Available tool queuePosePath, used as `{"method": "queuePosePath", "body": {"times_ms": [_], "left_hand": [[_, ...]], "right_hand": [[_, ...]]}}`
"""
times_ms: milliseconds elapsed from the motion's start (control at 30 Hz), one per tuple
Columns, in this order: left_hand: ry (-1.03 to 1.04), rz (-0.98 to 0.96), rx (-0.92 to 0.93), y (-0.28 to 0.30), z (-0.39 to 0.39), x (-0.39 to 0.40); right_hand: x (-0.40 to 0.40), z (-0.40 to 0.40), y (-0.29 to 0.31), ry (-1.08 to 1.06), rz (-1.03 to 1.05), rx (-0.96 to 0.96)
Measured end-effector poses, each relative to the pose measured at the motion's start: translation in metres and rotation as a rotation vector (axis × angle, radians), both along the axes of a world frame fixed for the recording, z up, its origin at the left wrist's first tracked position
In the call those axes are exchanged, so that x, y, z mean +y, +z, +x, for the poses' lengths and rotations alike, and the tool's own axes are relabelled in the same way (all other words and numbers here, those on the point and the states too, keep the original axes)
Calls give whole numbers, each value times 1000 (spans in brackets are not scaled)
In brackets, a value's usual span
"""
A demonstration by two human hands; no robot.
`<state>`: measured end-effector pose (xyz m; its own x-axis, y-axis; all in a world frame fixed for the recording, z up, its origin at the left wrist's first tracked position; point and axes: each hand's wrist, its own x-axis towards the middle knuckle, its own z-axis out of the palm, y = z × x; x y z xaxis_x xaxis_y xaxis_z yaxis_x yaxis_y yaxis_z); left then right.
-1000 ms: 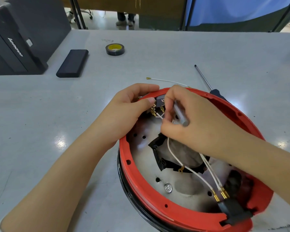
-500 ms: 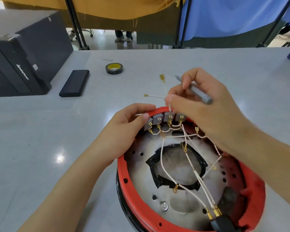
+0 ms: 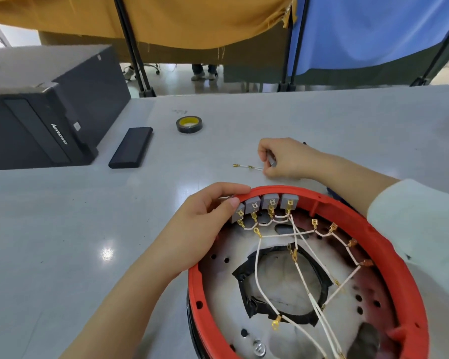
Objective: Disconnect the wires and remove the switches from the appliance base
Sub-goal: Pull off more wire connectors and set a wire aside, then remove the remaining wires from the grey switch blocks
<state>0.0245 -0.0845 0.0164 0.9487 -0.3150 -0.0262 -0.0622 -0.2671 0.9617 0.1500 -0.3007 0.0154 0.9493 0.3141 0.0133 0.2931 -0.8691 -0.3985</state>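
Right hand, which half a second ago pinched a freed white jumper wire above the switches, now lays that wire on the table beyond the red appliance base, fingers curled round a grey tool. Left hand pinches the rim beside the leftmost switch. Four switches remain wired; open tabletop surrounds the far rim.

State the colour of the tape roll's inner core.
Yellow inside a black tape roll, seen in the head view.
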Motion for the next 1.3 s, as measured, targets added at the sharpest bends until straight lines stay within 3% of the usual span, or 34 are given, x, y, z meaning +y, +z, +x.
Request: {"method": "queuePosePath", "body": {"times_ms": [267, 433, 900, 1300], "left_hand": [[-7, 5, -24, -4, 3, 2], [-5, 2, -24, -6, 3, 2], [-21, -15, -23, -3, 2, 3], [8, -14, -6, -5, 3, 1]], "right_hand": [[-15, 4, 2, 32, 23, -17], [-14, 9, -7, -19, 3, 92], [-4, 65, -15, -13, 3, -45], [-8, 60, -22, 5, 30, -104]]}}
